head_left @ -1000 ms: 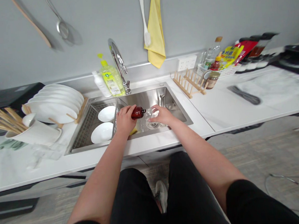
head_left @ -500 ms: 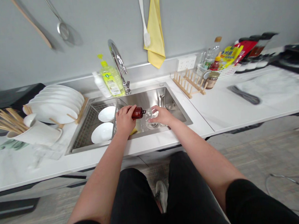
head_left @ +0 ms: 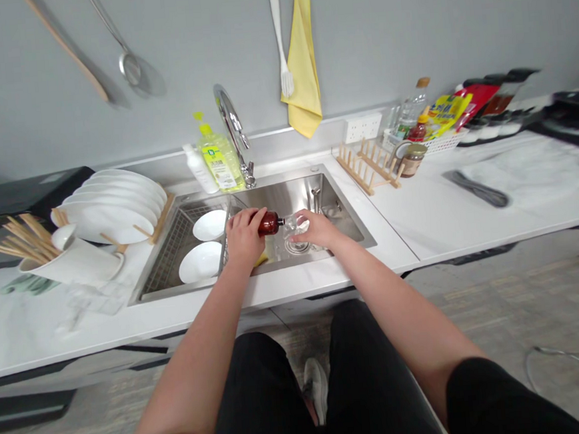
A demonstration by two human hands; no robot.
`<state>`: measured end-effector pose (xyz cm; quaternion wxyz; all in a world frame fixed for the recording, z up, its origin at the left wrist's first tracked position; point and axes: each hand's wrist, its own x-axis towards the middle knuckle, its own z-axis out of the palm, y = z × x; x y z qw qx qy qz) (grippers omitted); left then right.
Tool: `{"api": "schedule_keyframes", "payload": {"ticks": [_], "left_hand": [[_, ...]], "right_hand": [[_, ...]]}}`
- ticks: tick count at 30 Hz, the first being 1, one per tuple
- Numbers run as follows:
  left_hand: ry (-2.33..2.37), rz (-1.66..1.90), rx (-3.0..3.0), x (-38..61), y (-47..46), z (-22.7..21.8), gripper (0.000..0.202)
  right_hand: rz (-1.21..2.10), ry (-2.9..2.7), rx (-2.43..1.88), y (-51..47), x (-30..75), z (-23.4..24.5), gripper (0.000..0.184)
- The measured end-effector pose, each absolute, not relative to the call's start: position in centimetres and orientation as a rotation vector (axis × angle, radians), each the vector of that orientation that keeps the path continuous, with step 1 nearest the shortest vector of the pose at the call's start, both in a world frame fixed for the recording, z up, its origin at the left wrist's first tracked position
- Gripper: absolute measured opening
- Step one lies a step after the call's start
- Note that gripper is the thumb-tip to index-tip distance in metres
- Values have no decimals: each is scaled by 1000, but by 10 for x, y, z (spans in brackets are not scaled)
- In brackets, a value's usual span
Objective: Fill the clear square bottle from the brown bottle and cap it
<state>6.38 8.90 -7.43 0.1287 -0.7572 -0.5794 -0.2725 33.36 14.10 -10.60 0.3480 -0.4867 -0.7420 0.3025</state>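
Brown bottle [head_left: 270,223], clamped in the left hand [head_left: 244,238], is pointing its neck rightward at the glass [head_left: 293,224] that the right hand [head_left: 320,230] is gripping.

**Light:** even, soft, indoor, fairly bright. The white counter [head_left: 445,218] right of the grip is near washed out.
**Shadows:** the ladle [head_left: 130,68], high and left of the grip, throws a soft shadow rightward on the wall.
**Glare:** pale sheen on the sink [head_left: 297,193] steel just behind the grip.
**Sharpness:** the brown bottle [head_left: 268,223] in the left hand [head_left: 244,237] is crisp. The clear glass [head_left: 293,225] in the right hand [head_left: 318,228] is barely resolved. Items far left and far right of the grip are smeared.
**Distortion:** wide-angle bowing of the counter edges.
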Motion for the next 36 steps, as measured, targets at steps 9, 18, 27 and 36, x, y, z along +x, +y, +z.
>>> {"api": "schedule_keyframes", "payload": {"ticks": [9,18,27,36], "left_hand": [[-1675,-764,-2190,65,89,-72,65],[-1674,-773,-2192,65,87,-71,65],[-1683,-796,-2212,66,86,-71,64],[-1665,-786,-2196,66,86,-71,62]], "right_hand": [[808,-1905,-1251,142,334,-107,72],[823,-1900,-1246,142,334,-108,72],[836,-1902,-1262,141,335,-107,74],[837,-1899,-1266,140,334,-105,74]]}}
